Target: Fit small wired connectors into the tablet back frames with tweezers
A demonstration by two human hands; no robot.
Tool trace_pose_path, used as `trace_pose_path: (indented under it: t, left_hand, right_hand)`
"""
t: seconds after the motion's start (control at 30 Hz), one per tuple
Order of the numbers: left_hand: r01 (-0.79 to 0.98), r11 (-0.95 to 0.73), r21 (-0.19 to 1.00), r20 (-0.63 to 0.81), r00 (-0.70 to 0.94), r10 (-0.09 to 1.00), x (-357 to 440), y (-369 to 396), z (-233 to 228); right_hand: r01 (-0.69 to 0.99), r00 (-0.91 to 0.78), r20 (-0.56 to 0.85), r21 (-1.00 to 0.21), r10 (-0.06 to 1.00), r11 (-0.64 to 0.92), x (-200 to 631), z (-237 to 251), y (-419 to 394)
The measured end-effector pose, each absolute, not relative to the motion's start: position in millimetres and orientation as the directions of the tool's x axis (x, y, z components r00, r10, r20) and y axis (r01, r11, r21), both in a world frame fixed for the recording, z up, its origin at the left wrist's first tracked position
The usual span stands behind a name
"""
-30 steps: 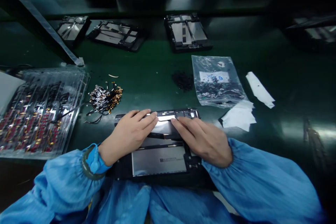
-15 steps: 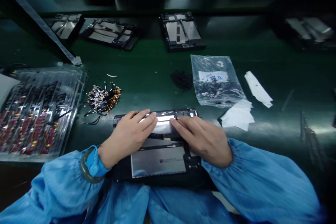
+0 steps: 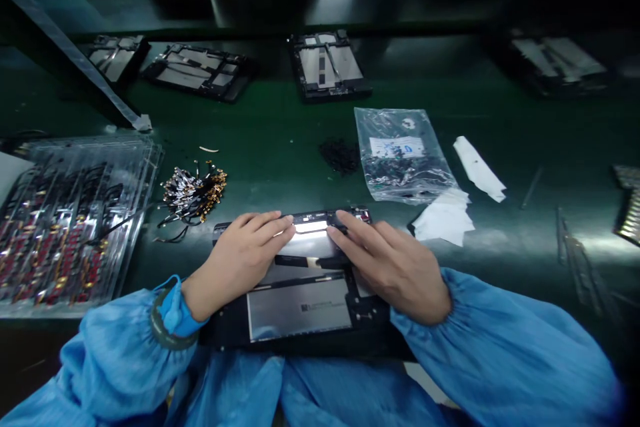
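Note:
In front of my body lies an opened tablet-like device [image 3: 300, 312], black-framed with silvery panels. My left hand [image 3: 247, 247] rests across the left part of its far edge, fingers extended and flat. On the right part of that edge, the fingertips of my right hand [image 3: 395, 260] touch the frame, spread apart from each other. A bright shiny strip [image 3: 311, 227] shows between the two hands. Whether a tiny part sits under the right fingertips cannot be made out. A blue wrist strap [image 3: 180, 313] circles my left wrist.
Left stands a clear plastic tray [image 3: 155, 167] of small parts, beside a pile of short cables [image 3: 194, 192]. Beyond the device are small black pieces [image 3: 340, 155], a clear bag [image 3: 400, 170] and white paper pieces [image 3: 445, 220]. Similar opened devices [image 3: 330, 67] line the back; tweezers-like tools [image 3: 580, 257] lie right.
The right fingers, pinched together near a small dark bit at the frame, have spread apart along the edge. The left hand stays in place. The camera view has shifted slightly.

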State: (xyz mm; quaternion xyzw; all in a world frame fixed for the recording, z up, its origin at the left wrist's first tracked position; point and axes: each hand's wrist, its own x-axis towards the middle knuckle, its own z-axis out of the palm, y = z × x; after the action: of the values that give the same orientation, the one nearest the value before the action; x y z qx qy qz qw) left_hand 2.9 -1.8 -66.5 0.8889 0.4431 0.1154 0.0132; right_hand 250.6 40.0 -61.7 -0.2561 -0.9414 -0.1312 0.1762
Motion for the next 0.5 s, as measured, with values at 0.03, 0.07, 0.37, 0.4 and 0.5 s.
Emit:
trace_pose_path:
  t: [0.03, 0.07, 0.37, 0.4, 0.5]
  left_hand:
    - [0.794, -0.582, 0.176, 0.205, 0.549, 0.81, 2.7, -0.9, -67.2]
    - [0.81, -0.546, 0.214, 0.216, 0.506, 0.835, 3.0, 0.3, -68.2]
    - [0.918, -0.344, 0.198, 0.187, 0.309, 0.932, 4.7, 13.1, -65.0]
    - [0.918, -0.305, 0.253, 0.2, 0.259, 0.945, 2.3, 13.9, -59.1]
    - [0.843, -0.156, 0.515, 0.196, 0.061, 0.979, -9.8, 17.5, -38.3]
  right_hand:
    - [0.581, -0.757, 0.426, 0.09, 0.496, 0.809, 255.9, -61.8, 37.5]
    - [0.648, -0.678, 0.458, 0.004, 0.575, 0.761, 261.6, -62.0, 34.4]
    - [0.74, -0.124, -0.268, -0.667, 0.955, -0.091, 291.5, -62.5, 12.1]
    - [0.676, -0.12, -0.349, -0.714, 0.929, -0.181, 292.4, -61.8, 10.8]
    - [0.467, -0.208, -0.487, -0.811, 0.848, -0.351, 295.1, -61.4, 5.4]
